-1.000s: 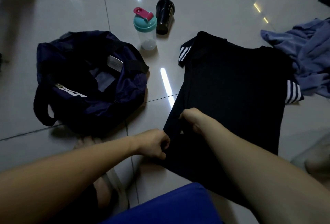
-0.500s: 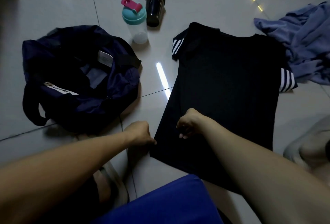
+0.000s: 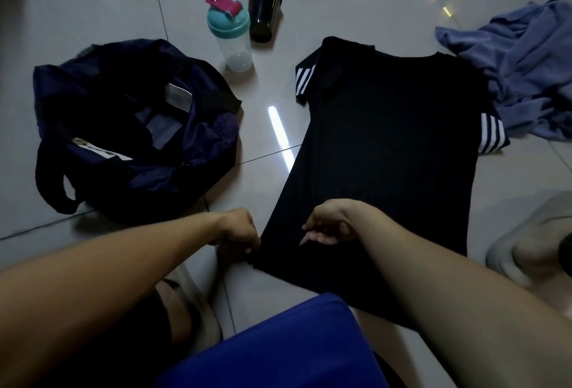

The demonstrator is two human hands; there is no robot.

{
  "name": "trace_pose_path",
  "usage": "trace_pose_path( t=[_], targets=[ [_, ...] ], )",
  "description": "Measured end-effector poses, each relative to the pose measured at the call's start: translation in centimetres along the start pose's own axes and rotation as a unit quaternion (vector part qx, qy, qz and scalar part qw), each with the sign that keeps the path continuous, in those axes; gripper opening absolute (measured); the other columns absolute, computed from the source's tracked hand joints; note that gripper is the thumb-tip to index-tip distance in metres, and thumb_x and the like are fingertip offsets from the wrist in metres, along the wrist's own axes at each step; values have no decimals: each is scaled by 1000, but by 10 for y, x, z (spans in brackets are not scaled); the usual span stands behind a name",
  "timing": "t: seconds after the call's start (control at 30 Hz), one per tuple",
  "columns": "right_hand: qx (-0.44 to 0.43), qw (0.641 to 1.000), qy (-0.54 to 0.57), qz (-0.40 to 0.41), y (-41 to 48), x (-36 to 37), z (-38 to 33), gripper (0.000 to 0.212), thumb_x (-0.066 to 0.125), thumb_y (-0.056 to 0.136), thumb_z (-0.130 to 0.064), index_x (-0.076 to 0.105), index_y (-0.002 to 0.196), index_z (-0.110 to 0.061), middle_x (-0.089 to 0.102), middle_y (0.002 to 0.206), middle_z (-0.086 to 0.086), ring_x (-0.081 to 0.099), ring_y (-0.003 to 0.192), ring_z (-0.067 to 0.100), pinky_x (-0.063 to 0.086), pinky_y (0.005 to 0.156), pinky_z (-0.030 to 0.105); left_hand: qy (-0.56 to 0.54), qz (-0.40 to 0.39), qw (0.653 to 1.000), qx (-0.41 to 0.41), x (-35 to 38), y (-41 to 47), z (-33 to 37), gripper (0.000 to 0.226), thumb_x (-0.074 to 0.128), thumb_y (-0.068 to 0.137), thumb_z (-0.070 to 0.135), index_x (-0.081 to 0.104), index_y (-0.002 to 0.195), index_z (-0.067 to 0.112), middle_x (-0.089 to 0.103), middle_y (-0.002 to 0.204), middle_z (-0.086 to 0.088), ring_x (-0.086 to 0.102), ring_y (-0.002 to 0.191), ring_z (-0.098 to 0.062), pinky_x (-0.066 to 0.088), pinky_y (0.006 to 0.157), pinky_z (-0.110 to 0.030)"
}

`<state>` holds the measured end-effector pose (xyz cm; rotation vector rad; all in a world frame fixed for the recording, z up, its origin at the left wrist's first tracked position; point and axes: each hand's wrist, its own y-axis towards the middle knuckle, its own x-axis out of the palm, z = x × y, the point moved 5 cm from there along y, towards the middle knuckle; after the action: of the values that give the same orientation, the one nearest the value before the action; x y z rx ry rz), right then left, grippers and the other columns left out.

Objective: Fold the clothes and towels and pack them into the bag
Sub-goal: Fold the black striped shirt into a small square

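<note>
Glossy pale floor tiles (image 3: pixel 93 16) catch strips of ceiling light in a dim room. Spread flat on them, right of centre, lies a black T-shirt (image 3: pixel 387 146) with white stripes on both sleeves, collar at the far end and hem nearest the person. Its near edge runs under the right forearm and is lost there.

The left hand (image 3: pixel 240 230) sits at the near left corner of the hem, its grip closed tight on the fabric, with the fingertips tucked out of sight under the knuckles. The right hand (image 3: pixel 332 226) hangs just beside it over the shirt, fingers loosely bent and parted, with no cloth visibly between them. Against the black fabric I cannot tell whether they touch it.

To the left a navy bag (image 3: pixel 130 140) slumps open, its inside too dark to read. Beyond it stand a clear shaker bottle (image 3: pixel 230 35) with a teal lid and a black bottle (image 3: pixel 263 7), close together. A crumpled blue-grey towel (image 3: pixel 526 72) is heaped at the far right, cut off by the frame and touching the shirt's right sleeve.
</note>
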<state>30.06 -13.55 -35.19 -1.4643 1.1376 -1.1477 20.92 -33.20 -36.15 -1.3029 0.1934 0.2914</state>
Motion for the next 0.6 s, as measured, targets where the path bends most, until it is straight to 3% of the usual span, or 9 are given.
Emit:
trace_pose_path(
  t=[0.17, 0.27, 0.33, 0.4, 0.5, 0.6],
  targets=[
    [21, 997, -67, 11, 7, 7, 6, 30, 47, 106, -22, 66, 98, 0, 73, 69, 1, 55, 54, 5, 45, 47, 13, 23, -40, 999, -28, -1, -3, -4, 23, 80, 84, 15, 76, 95, -5, 71, 66, -8, 59, 46, -14, 44, 43, -21],
    [2, 992, -118, 46, 7, 2, -4, 25, 53, 104, -25, 58, 93, -2, 72, 61, 5, 60, 44, 7, 45, 42, 16, 66, -51, 996, -21, -9, -4, 14, 33, 82, 85, 27, 75, 98, -1, 73, 67, -6, 63, 50, -13, 46, 46, -21],
    [-27, 990, -114, 83, -2, -11, -19, 23, 57, 102, -23, 56, 90, -4, 70, 57, 7, 61, 41, 9, 45, 41, 17, 99, -15, 995, 7, -30, 1, 38, 27, 79, 86, 30, 76, 88, 4, 70, 60, -2, 56, 43, -11, 39, 41, -18],
    [-65, 985, -76, 144, -11, -36, -38, 19, 58, 99, -16, 59, 89, 0, 72, 64, 13, 67, 49, 17, 51, 48, 22, 127, 44, 990, 41, -60, 6, 71, 25, 77, 87, 32, 74, 83, 7, 69, 60, -2, 58, 47, -14, 39, 41, -17],
    [-151, 943, -18, 295, -24, -91, -69, 15, 54, 91, -6, 67, 91, -1, 76, 77, 14, 75, 70, 28, 63, 67, 37, 119, 123, 981, 92, -106, 19, 126, 28, 74, 88, 31, 73, 88, 3, 73, 68, -5, 64, 58, -20, 46, 46, -22],
    [-231, 872, -87, 422, -40, -143, -99, 25, 52, 91, -11, 68, 109, -15, 71, 106, 4, 67, 89, 22, 56, 79, 35, 96, 202, 966, 131, -150, 42, 177, 28, 73, 89, 34, 71, 89, 5, 73, 76, -8, 67, 65, -23, 57, 62, -31]
  ],
)
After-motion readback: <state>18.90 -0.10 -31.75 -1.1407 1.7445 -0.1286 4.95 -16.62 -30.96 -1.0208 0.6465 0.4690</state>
